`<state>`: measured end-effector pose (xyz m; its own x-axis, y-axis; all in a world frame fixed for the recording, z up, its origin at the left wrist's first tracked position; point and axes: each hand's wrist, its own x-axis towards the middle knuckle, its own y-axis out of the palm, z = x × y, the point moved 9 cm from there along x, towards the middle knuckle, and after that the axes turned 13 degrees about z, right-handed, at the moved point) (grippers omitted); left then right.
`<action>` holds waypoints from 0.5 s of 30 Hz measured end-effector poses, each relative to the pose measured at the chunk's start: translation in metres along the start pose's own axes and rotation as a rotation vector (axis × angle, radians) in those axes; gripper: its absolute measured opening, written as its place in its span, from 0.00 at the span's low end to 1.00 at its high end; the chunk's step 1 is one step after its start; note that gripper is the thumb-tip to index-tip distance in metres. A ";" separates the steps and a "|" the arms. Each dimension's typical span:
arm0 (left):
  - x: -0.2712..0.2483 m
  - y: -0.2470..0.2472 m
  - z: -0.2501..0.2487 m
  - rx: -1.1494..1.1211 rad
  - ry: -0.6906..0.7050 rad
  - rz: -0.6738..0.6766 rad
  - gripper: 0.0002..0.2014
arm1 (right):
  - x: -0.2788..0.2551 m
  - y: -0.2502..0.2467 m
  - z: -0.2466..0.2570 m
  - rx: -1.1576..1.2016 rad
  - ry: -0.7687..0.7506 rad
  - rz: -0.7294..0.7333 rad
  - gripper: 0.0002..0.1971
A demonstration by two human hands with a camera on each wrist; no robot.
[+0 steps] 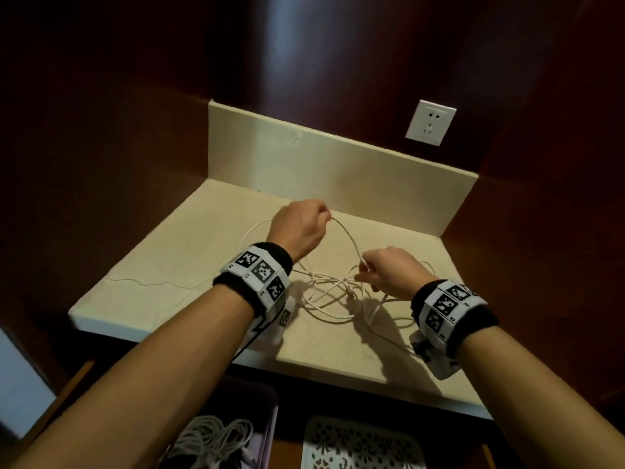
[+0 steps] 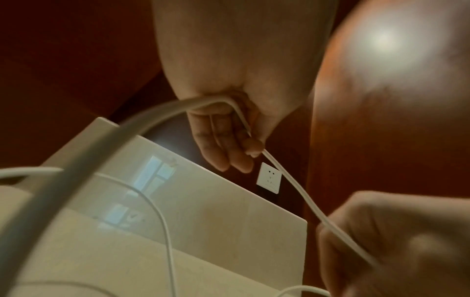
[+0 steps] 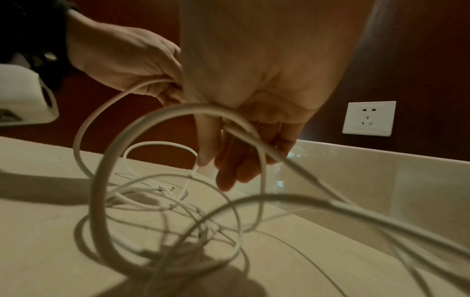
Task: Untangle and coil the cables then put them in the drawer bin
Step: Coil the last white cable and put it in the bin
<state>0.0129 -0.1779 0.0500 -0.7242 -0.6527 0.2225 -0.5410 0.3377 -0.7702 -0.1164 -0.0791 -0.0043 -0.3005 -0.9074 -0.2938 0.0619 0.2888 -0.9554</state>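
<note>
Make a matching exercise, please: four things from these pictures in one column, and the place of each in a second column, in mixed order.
Things:
1. wall socket
2. tangled white cables
3. coiled cables
4. left hand

Places:
A. in the purple bin below the counter
B. on the counter
C. on the dark wall
D. raised, pinching a cable

Pairs: 1-C, 2-B, 3-A, 4-D

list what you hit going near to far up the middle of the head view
drawer bin with coiled cables → counter front edge → tangled white cables → left hand → backsplash → dark wood wall
</note>
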 end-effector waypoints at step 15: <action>-0.002 0.010 -0.002 0.302 0.016 0.122 0.25 | -0.008 -0.005 -0.023 0.306 -0.055 -0.060 0.12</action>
<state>0.0081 -0.1721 0.0434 -0.7838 -0.6082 0.1252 -0.3003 0.1947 -0.9338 -0.1359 -0.0667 0.0030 -0.2605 -0.9377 -0.2301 0.3319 0.1368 -0.9333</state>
